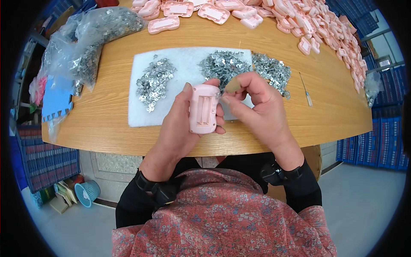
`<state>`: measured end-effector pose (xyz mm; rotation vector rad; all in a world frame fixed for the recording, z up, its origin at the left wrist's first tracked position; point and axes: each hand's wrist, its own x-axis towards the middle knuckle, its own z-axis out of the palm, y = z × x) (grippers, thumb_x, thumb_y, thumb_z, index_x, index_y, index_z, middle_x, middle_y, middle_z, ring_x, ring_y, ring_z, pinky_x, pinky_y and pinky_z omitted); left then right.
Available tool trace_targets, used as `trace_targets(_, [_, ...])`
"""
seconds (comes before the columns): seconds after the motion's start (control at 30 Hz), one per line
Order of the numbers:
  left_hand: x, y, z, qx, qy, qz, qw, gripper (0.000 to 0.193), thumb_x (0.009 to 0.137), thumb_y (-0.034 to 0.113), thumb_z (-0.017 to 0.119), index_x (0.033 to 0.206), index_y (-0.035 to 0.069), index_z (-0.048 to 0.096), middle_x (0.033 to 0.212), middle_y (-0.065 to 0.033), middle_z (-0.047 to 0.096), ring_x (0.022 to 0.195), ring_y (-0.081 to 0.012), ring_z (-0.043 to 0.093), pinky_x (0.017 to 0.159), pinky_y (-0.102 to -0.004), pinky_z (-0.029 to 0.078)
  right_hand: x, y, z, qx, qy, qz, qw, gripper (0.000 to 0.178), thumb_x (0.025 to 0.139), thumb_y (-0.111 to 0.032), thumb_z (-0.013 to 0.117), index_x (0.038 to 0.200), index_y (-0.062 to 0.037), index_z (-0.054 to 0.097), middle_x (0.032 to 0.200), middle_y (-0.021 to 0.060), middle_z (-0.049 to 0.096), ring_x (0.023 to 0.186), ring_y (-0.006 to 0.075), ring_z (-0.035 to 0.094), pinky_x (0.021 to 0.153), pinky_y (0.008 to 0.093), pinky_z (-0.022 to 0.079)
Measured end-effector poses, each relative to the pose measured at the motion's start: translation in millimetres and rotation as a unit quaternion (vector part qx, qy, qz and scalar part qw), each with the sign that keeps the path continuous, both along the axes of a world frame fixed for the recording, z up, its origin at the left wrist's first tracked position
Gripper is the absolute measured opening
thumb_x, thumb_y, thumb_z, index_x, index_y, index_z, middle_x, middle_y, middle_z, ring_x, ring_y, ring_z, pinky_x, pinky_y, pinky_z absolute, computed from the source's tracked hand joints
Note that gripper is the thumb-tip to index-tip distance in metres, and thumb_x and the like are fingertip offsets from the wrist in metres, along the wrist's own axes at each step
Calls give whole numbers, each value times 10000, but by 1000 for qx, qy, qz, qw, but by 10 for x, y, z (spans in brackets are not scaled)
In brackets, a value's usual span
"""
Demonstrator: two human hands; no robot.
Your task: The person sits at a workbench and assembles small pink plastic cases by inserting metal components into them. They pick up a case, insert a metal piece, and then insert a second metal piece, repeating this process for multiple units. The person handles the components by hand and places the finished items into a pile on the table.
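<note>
My left hand (174, 119) holds a pale pink plastic housing (195, 109) upright, its open battery compartment facing up. The fingers wrap behind it and the thumb lies along its left edge. At the housing's upper right edge, my right hand (266, 112) pinches a small shiny metal piece (218, 95), mostly hidden by the fingertips. A tan finger cot (233, 85) covers one right fingertip. Beyond the hands, small metal pieces form a left heap (155, 83) and a middle heap (223, 64) on a white foam sheet (139, 116); another heap (274, 73) lies at its right edge.
A thin screwdriver (306, 92) lies on the wooden table (338, 115) to the right. Pink housings (291, 15) pile along the far and right sides. A clear plastic bag of metal pieces (87, 47) stands at left, beside a blue foam mat (58, 97). Blue racks (372, 143) flank the table.
</note>
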<state>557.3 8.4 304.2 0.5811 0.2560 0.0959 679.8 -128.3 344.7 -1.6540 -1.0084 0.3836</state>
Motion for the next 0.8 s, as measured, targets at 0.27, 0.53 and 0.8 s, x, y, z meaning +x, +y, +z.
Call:
trace_targets(0.27, [-7, -37, 43, -6, 66, -24, 997, 573, 1089, 450, 204, 1445, 50, 405, 966, -110, 647, 795, -223, 670, 712, -409, 602, -4, 120, 46, -62, -182, 19, 981, 164, 803, -74, 718, 911, -38, 601, 765, 112, 624, 761, 296, 634, 661, 382, 513])
trace_targets(0.53, [10, -29, -53, 8, 95, -36, 995, 545, 1089, 445, 219, 1240, 15, 518, 985, -139, 655, 817, -252, 683, 727, -425, 608, 15, 162, 72, -123, -281, 25, 951, 153, 821, -55, 721, 943, -42, 629, 805, 100, 620, 761, 276, 642, 660, 372, 524])
trace_targets(0.8, [34, -14, -29, 4, 106, -44, 993, 531, 1090, 437, 214, 1276, 25, 492, 976, -160, 656, 811, -279, 687, 722, -428, 601, 2, 162, 48, -99, -315, 15, 944, 132, 832, -88, 707, 943, -58, 642, 802, 119, 622, 768, 314, 617, 666, 405, 499])
